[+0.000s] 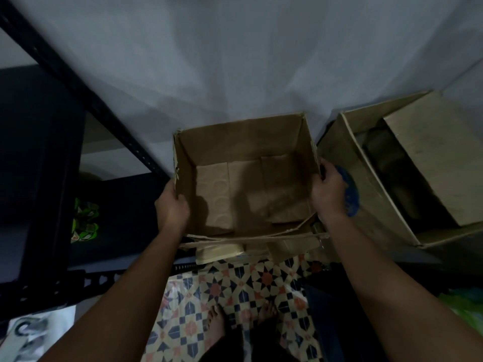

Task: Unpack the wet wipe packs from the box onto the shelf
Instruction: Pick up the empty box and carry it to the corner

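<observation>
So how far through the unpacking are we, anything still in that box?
Done, it seems: the box held between both hands shows only bare cardboard inside, no packs. In hand: the left hand grips its left wall and the right hand its right wall. Left: green packs lie on the dark shelf, though dimness hides details. A second box stands to the right; its contents are unclear.

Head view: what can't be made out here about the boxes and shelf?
- Second box: contents dark; an inner flap hides them.
- Shelf: cut off by the left edge, in shadow; the green packs are too blurred to identify.
- Held box: left hand and right hand grip its walls, fingers partly hidden.
</observation>
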